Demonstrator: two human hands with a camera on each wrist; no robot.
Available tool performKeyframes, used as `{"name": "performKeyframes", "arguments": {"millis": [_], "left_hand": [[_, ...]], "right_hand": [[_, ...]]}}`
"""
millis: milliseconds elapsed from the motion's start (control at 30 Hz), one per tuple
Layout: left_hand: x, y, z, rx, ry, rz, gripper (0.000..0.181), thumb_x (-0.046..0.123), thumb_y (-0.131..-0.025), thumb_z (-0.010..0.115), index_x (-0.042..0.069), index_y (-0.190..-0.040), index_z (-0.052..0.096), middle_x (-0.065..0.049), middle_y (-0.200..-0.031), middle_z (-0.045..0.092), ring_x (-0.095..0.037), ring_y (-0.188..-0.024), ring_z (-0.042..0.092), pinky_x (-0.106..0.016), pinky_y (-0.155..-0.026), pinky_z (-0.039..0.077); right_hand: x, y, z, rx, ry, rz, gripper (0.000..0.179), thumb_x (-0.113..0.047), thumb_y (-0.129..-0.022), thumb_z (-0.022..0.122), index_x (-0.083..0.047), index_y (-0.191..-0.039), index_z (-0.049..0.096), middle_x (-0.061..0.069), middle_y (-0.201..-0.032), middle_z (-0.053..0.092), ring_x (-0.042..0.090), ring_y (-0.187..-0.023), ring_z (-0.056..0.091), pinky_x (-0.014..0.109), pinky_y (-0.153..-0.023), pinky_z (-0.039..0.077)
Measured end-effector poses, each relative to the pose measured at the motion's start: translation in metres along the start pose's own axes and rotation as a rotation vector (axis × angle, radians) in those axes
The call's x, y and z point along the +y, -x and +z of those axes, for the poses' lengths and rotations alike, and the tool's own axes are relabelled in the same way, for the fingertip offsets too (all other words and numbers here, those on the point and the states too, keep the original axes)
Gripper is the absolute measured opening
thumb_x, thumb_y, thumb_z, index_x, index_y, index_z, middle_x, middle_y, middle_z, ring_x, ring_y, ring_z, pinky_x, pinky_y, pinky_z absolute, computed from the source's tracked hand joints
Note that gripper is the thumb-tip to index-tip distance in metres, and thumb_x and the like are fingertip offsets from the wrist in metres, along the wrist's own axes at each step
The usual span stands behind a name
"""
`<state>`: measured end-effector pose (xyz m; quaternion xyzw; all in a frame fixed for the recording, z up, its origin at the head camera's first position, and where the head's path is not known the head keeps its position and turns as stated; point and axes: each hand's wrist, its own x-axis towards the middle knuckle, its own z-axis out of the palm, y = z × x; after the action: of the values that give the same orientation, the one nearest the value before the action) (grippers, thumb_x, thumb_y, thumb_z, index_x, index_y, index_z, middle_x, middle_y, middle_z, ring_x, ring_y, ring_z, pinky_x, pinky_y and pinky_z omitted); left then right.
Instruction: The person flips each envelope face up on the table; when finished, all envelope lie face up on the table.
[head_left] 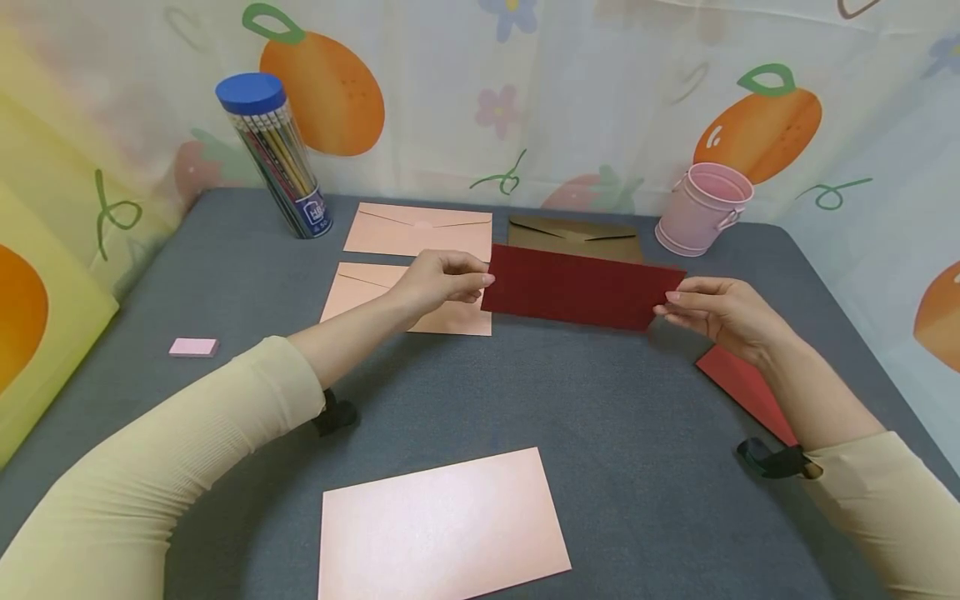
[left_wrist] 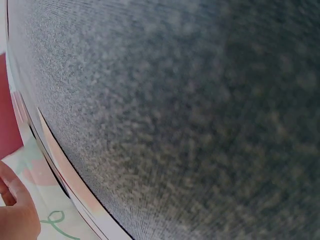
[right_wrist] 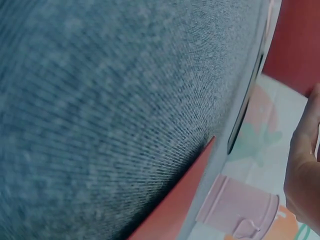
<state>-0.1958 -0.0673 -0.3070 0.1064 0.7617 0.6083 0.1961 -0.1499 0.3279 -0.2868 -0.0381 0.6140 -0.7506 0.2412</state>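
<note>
Both hands hold a dark red envelope level above the table, its plain side showing. My left hand pinches its left end between thumb and fingers. At the other end, my right hand pinches the lower right corner. Behind it lies a brown envelope, partly covered by the red one. Two pink envelopes, a far one and a nearer one, lie flap up by the left hand, which overlaps the nearer one. A brighter red envelope sits under the right forearm, partly hidden.
A larger pale pink envelope lies at the table's near edge. A clear tub of pencils with a blue lid stands back left, a pink bucket back right. A small pink block lies at left. Fruit-printed curtain lines the back.
</note>
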Motion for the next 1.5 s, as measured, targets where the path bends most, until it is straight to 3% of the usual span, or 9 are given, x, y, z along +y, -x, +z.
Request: {"name": "performKeyframes", "arguments": {"millis": [100,267,367,600,800,933,1067,1233,1500], "left_hand": [[-0.001,-0.001,-0.001,-0.013,0.041,0.008,0.03,0.012,-0.093,0.068,-0.003,-0.119,0.066,0.007,-0.08,0.069,-0.006,-0.073,0.068,-0.028,-0.079,0.062],[0.001,0.0,0.0,-0.026,0.111,-0.021,0.028,0.004,-0.094,0.064,-0.008,-0.119,0.064,-0.003,-0.087,0.076,-0.009,-0.075,0.073,-0.039,-0.088,0.061],[0.002,0.001,0.0,-0.022,0.114,-0.04,0.027,0.001,-0.095,0.061,-0.01,-0.119,0.063,-0.007,-0.092,0.076,-0.008,-0.076,0.073,-0.039,-0.091,0.059],[0.001,0.002,0.001,-0.014,0.089,-0.03,0.029,0.013,-0.098,0.058,-0.011,-0.113,0.066,-0.007,-0.086,0.076,-0.01,-0.075,0.073,-0.039,-0.087,0.061],[0.0,0.002,0.002,0.018,0.04,-0.039,0.023,0.01,-0.093,0.067,-0.006,-0.109,0.069,-0.007,-0.095,0.074,-0.006,-0.074,0.071,-0.031,-0.081,0.063],[-0.002,0.001,0.004,0.035,0.019,-0.053,0.019,0.007,-0.091,0.068,-0.004,-0.107,0.065,-0.009,-0.095,0.074,-0.005,-0.072,0.069,-0.026,-0.075,0.062],[-0.003,0.0,0.008,0.046,0.031,-0.072,0.024,0.003,-0.091,0.068,-0.005,-0.11,0.057,-0.014,-0.096,0.073,-0.004,-0.068,0.068,-0.022,-0.069,0.061],[-0.001,-0.003,0.014,0.084,0.026,-0.113,0.031,0.002,-0.09,0.067,-0.009,-0.117,0.054,-0.025,-0.108,0.07,-0.003,-0.063,0.065,-0.019,-0.065,0.06],[0.011,-0.007,0.027,0.12,-0.064,-0.178,0.027,0.001,-0.091,0.066,-0.008,-0.116,0.062,-0.023,-0.114,0.069,-0.004,-0.064,0.064,-0.021,-0.069,0.061]], "right_hand": [[0.001,-0.001,0.001,0.002,-0.044,-0.029,0.029,0.007,-0.1,0.047,-0.001,-0.097,0.074,0.008,-0.094,0.076,0.018,-0.095,0.076,0.025,-0.087,0.06],[0.002,-0.003,0.004,0.03,-0.101,-0.066,0.032,0.005,-0.101,0.044,0.001,-0.098,0.076,0.01,-0.098,0.078,0.02,-0.096,0.076,0.026,-0.087,0.06],[0.003,-0.005,0.007,0.066,-0.103,-0.08,0.033,0.004,-0.101,0.044,0.0,-0.1,0.076,0.01,-0.1,0.078,0.019,-0.095,0.076,0.027,-0.086,0.06],[0.005,-0.008,0.013,0.131,-0.059,-0.075,0.028,0.001,-0.1,0.049,-0.002,-0.1,0.077,0.006,-0.099,0.078,0.017,-0.092,0.076,0.026,-0.084,0.061],[0.007,-0.01,0.014,0.215,0.064,-0.003,0.023,0.003,-0.094,0.061,-0.011,-0.096,0.079,-0.004,-0.093,0.079,0.003,-0.086,0.073,0.017,-0.075,0.059],[0.008,-0.01,0.012,0.221,0.078,0.002,0.028,0.008,-0.092,0.061,-0.013,-0.096,0.078,-0.005,-0.092,0.078,0.003,-0.084,0.073,0.017,-0.073,0.059],[0.009,-0.009,0.011,0.229,0.115,0.015,0.025,0.007,-0.092,0.061,-0.013,-0.103,0.072,-0.007,-0.098,0.072,0.005,-0.085,0.071,0.018,-0.076,0.06],[0.009,-0.01,0.01,0.265,0.227,0.088,0.03,0.0,-0.093,0.064,-0.014,-0.118,0.056,-0.01,-0.103,0.062,0.003,-0.086,0.069,0.017,-0.079,0.058],[0.007,-0.011,0.006,0.291,0.296,0.161,0.051,-0.005,-0.094,0.064,-0.003,-0.139,0.04,-0.016,-0.098,0.066,-0.002,-0.088,0.068,0.015,-0.08,0.058]]}}
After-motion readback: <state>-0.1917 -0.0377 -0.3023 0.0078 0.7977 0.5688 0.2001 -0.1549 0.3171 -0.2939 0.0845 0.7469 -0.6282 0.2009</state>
